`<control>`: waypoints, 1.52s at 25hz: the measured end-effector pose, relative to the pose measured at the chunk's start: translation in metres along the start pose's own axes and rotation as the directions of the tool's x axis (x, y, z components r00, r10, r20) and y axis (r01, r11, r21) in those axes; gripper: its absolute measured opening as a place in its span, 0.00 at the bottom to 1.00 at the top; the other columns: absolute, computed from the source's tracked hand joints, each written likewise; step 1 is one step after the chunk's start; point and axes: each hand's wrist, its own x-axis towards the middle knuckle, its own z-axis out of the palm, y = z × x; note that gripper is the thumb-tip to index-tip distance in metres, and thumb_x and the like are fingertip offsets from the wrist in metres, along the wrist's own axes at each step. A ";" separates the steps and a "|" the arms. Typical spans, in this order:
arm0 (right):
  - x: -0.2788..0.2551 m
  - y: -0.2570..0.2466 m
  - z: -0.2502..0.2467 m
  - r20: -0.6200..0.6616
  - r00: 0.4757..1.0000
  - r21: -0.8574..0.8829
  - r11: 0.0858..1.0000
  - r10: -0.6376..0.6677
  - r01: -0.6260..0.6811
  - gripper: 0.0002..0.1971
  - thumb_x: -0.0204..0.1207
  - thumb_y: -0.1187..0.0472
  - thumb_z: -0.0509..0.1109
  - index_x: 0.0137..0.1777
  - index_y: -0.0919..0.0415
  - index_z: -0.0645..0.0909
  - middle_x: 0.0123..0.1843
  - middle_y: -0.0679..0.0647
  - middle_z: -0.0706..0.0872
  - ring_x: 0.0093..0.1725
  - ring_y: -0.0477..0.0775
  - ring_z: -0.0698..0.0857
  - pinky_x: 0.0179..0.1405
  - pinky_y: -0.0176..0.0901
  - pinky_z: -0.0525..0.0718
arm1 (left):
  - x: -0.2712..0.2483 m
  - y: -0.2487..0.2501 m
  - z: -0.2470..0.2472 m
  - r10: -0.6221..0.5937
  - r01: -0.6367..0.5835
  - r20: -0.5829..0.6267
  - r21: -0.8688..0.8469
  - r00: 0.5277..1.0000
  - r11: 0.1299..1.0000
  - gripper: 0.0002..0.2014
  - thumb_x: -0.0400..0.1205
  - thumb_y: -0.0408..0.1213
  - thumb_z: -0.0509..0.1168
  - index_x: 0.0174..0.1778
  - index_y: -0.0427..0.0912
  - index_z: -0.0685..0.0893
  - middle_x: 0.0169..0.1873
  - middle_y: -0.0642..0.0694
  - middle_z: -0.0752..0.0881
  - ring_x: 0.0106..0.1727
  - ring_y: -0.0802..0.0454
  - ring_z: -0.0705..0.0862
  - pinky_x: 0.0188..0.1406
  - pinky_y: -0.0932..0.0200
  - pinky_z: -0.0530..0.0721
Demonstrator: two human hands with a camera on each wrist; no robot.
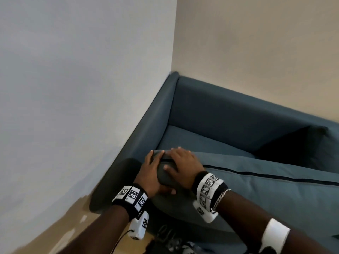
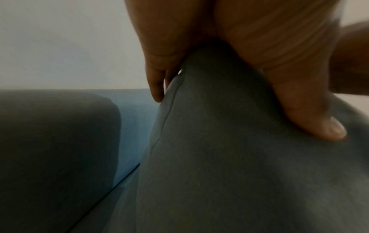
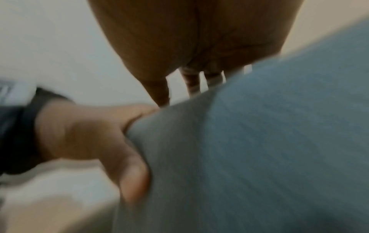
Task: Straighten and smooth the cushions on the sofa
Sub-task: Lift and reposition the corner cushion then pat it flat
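Note:
A large blue seat cushion [image 1: 256,189] with dark piping is raised off the blue sofa seat [image 1: 192,142], its left corner uppermost. My left hand [image 1: 156,173] grips that corner from the left. In the left wrist view its thumb [image 2: 311,110] presses the cushion's near face [image 2: 219,157] and the fingers go behind it. My right hand [image 1: 176,160] lies over the top of the same corner, fingers curled over the far edge and thumb on the near face. The blurred right wrist view shows those fingers [image 3: 191,82] dipping behind the cushion [image 3: 259,141].
The sofa fills a room corner, its armrest [image 1: 152,121] against the white wall [image 1: 73,107] and its backrest [image 1: 238,114] against the beige wall. A dark cushion [image 1: 300,145] leans on the backrest at the right. Cables [image 1: 168,239] lie on the floor near me.

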 end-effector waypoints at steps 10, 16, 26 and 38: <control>-0.037 0.020 0.014 0.085 0.985 -0.071 0.987 0.147 -0.141 0.32 0.90 0.36 0.48 0.91 0.45 0.53 0.94 0.49 0.49 0.93 0.52 0.47 0.90 0.55 0.41 | 0.001 0.021 0.004 0.041 -0.054 0.053 0.262 0.998 0.963 0.75 0.52 0.71 0.83 0.88 0.63 0.41 0.87 0.60 0.32 0.90 0.43 0.38 0.87 0.37 0.59; -0.077 0.027 -0.018 -0.729 0.667 0.114 0.988 0.156 -0.106 0.28 0.87 0.44 0.55 0.85 0.50 0.66 0.91 0.55 0.59 0.92 0.58 0.53 0.91 0.58 0.44 | 0.008 0.032 0.008 0.044 -0.051 0.027 0.412 0.999 0.910 0.70 0.54 0.78 0.76 0.88 0.65 0.43 0.89 0.55 0.37 0.90 0.44 0.35 0.89 0.35 0.46; -0.092 0.037 -0.027 -0.797 0.572 0.186 0.980 0.194 -0.073 0.26 0.88 0.46 0.58 0.84 0.51 0.69 0.90 0.56 0.62 0.91 0.56 0.57 0.91 0.56 0.46 | 0.008 0.067 0.021 0.146 -0.145 0.044 0.582 0.988 0.801 0.61 0.63 0.83 0.63 0.89 0.61 0.48 0.90 0.53 0.49 0.90 0.46 0.40 0.86 0.33 0.34; -0.136 0.076 -0.010 -0.792 0.532 0.132 0.935 0.298 -0.328 0.30 0.87 0.43 0.56 0.87 0.53 0.63 0.92 0.62 0.56 0.93 0.64 0.48 0.90 0.63 0.39 | 0.012 0.097 0.058 0.159 -0.196 0.116 0.645 0.980 0.738 0.67 0.54 0.85 0.66 0.88 0.63 0.48 0.90 0.51 0.50 0.90 0.44 0.43 0.81 0.23 0.32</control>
